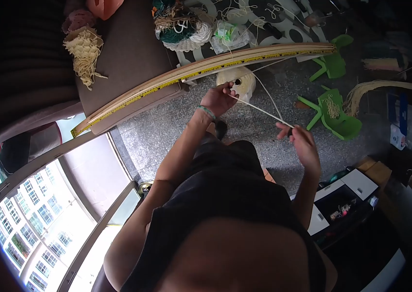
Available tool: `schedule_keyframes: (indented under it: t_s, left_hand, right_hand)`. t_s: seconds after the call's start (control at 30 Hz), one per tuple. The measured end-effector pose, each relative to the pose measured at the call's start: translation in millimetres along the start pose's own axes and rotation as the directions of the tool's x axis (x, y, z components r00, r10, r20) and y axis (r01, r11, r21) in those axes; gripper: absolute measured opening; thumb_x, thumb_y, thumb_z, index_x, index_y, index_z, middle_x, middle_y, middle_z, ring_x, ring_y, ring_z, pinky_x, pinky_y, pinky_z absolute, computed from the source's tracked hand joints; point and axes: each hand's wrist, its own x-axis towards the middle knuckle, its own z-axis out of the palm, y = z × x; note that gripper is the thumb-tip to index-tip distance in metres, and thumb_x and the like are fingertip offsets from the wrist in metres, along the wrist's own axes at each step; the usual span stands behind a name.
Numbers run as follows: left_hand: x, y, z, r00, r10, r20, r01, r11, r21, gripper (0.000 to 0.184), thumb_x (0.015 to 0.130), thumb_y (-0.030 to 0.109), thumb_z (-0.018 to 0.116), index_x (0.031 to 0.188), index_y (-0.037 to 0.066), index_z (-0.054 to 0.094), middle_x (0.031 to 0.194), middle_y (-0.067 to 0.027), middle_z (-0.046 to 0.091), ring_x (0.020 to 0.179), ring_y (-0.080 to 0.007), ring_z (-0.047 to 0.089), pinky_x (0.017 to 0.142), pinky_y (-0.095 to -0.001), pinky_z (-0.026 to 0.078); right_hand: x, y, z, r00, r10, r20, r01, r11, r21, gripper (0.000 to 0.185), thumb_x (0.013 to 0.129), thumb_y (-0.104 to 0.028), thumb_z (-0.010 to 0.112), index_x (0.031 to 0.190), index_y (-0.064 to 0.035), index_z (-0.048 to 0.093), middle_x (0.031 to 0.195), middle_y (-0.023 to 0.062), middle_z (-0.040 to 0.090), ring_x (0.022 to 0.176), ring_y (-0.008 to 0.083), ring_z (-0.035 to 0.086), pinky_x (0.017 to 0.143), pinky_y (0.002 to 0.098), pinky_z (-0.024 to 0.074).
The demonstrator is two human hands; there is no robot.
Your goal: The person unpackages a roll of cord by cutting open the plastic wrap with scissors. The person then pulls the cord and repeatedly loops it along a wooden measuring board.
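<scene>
A cream cord point(259, 109) is stretched between my two hands. My left hand point(219, 100) is closed in a pinch on one part of it, in front of a large cream cord spool point(247, 87) on the floor. Lower right, my right hand point(304, 144) pinches the cord between thumb and fingers, with other fingers spread. A small dark thing shows at its fingertips, too small to name. From near the right hand, another stretch of cord runs up past the spool toward a long wooden board point(259, 53) with a yellow measuring tape point(206, 72) along its edge.
The board spans from a brown sofa seat point(133, 53) to a green chair point(334, 65). Another green chair point(339, 117) holds cord scraps and a cord bundle point(376, 90). Yarn skeins point(186, 34) lie at the top. A knotted cord piece point(84, 51) rests on the sofa.
</scene>
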Motion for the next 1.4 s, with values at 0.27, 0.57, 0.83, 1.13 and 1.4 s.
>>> schedule_keyframes:
  t_s: [0.27,0.57,0.83,1.13,1.4]
  left_hand:
    - [18,20,27,0.979,0.138,-0.153,-0.171,0.958,-0.231,0.021,0.086,0.016,0.038,0.074,0.006,0.051,0.063,-0.0012,0.051,0.068,-0.0160,0.052,0.076,-0.0338,0.043]
    - [49,52,31,0.945,0.212,-0.247,-0.300,0.865,-0.403,0.030,0.089,0.020,0.030,0.068,0.006,0.047,0.058,-0.0028,0.050,0.056,-0.0152,0.049,0.065,-0.0321,0.045]
    - [20,84,0,0.912,0.215,-0.349,-0.381,0.760,-0.527,0.033,0.089,0.027,0.031,0.068,0.008,0.048,0.054,0.0013,0.050,0.052,-0.0131,0.051,0.061,-0.0316,0.046]
    - [-87,125,-87,0.763,0.373,-0.527,-0.635,0.586,-0.504,0.026,0.085,0.021,0.037,0.065,0.006,0.046,0.056,-0.0001,0.050,0.053,-0.0143,0.052,0.062,-0.0316,0.049]
    - [-218,174,-193,0.636,0.453,-0.624,-0.769,0.430,-0.472,0.024,0.082,0.017,0.039,0.062,0.006,0.047,0.053,-0.0014,0.050,0.049,-0.0131,0.052,0.059,-0.0303,0.050]
  right_hand:
    - [-156,-5,-72,0.815,-0.353,-0.460,0.469,0.868,0.164,0.042,0.088,-0.028,0.033,0.109,0.0061,0.045,0.101,0.0184,0.051,0.086,0.0195,0.047,0.091,0.0371,0.0251]
    - [-320,-73,-99,0.308,-0.386,-0.870,0.867,0.490,0.089,0.040,0.082,-0.017,0.045,0.107,0.0138,0.034,0.106,0.0204,0.036,0.115,0.0318,0.024,0.101,0.0453,0.0098]
    - [-470,-100,-144,0.303,-0.749,-0.589,0.951,0.192,0.244,0.023,0.071,-0.005,0.041,0.083,0.0146,0.037,0.104,0.0275,0.029,0.108,0.0418,0.019,0.097,0.0564,-0.0010]
    - [-422,-174,-109,-0.043,-0.744,-0.667,0.858,0.314,-0.406,0.028,0.085,-0.031,0.043,0.068,-0.0116,0.053,0.059,0.0048,0.047,0.052,0.0180,0.041,0.051,0.0325,0.0344]
    - [-330,-191,-86,-0.231,-0.968,-0.100,-0.086,0.123,-0.989,0.028,0.087,-0.028,0.043,0.074,-0.0099,0.060,0.064,0.0053,0.054,0.061,0.0190,0.050,0.073,0.0364,0.0393]
